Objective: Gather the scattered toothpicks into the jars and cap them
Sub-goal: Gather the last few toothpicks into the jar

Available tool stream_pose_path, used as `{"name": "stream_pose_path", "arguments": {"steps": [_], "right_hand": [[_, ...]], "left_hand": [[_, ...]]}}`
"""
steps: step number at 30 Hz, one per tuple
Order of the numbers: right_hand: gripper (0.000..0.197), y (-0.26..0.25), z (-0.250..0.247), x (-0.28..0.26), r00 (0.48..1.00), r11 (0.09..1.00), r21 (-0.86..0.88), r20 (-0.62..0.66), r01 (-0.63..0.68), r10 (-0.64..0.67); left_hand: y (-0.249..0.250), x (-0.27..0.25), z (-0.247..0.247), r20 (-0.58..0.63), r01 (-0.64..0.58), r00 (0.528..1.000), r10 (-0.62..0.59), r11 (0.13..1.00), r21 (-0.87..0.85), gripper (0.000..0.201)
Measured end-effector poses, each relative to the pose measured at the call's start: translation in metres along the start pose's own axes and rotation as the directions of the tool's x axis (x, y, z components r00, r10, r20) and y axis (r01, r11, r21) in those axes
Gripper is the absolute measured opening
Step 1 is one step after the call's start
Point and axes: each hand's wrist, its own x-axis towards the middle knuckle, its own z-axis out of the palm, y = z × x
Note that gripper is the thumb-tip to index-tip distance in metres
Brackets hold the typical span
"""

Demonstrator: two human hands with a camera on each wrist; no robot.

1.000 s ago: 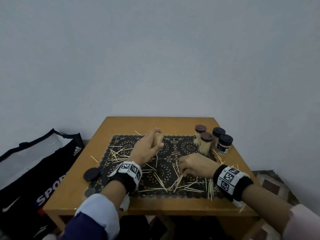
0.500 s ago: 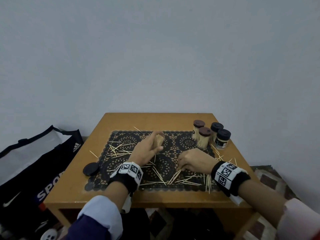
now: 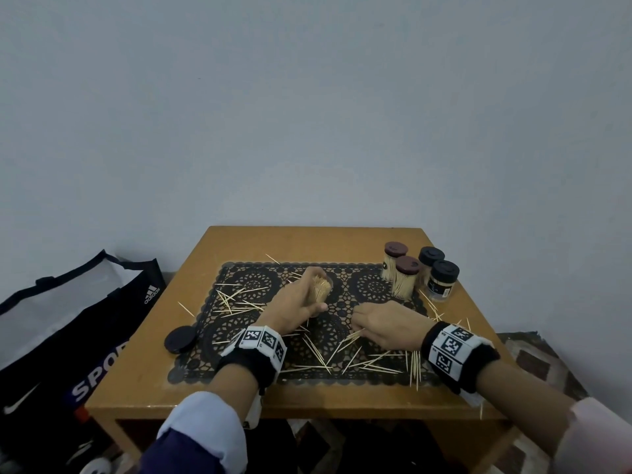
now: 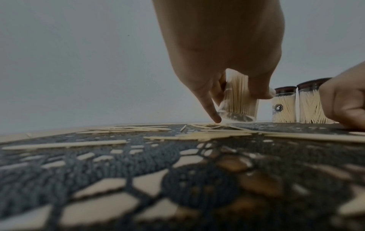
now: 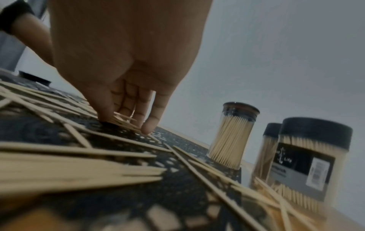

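My left hand grips an uncapped clear jar packed with toothpicks and holds it tilted just above the black lace mat. In the left wrist view the jar sits between thumb and fingers, and the little finger touches the mat. My right hand rests fingertips-down on the mat to the right of it, pinching a few toothpicks. Many loose toothpicks lie across the mat. A loose black cap lies at the mat's left edge.
Several capped jars stand at the back right: two brown-lidded and two black-lidded. More toothpicks lie around their bases. The wooden table stands against a plain wall. A black sports bag sits on the floor at left.
My left hand has brought the jar slightly nearer and lower over the mat. My right hand has stayed almost in place, its fingers working at the toothpicks.
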Motion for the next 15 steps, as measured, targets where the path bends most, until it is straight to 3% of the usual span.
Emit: {"name": "stream_pose_path", "arguments": {"steps": [4, 7, 9, 15], "right_hand": [[0.007, 0.011, -0.016, 0.008, 0.975, 0.974, 0.148, -0.116, -0.171, 0.188], [0.009, 0.02, -0.038, 0.018, 0.896, 0.919, 0.294, -0.278, -0.263, 0.345], [0.009, 0.021, -0.051, 0.027, 0.867, 0.9, 0.309, -0.299, -0.308, 0.4], [0.012, 0.0, -0.074, 0.053, 0.942, 0.952, -0.119, -0.221, -0.283, 0.253]], "left_hand": [[-0.001, 0.0, 0.002, -0.004, 0.03, 1.0, -0.03, 0.999, 0.026, 0.074], [-0.001, 0.001, 0.003, -0.016, 0.038, 0.999, -0.037, 0.998, 0.044, 0.08], [-0.001, 0.001, 0.003, -0.02, 0.033, 0.999, -0.032, 0.998, 0.05, 0.083], [0.001, 0.001, 0.003, -0.035, -0.006, 0.999, 0.007, 0.999, 0.042, 0.086]]}}
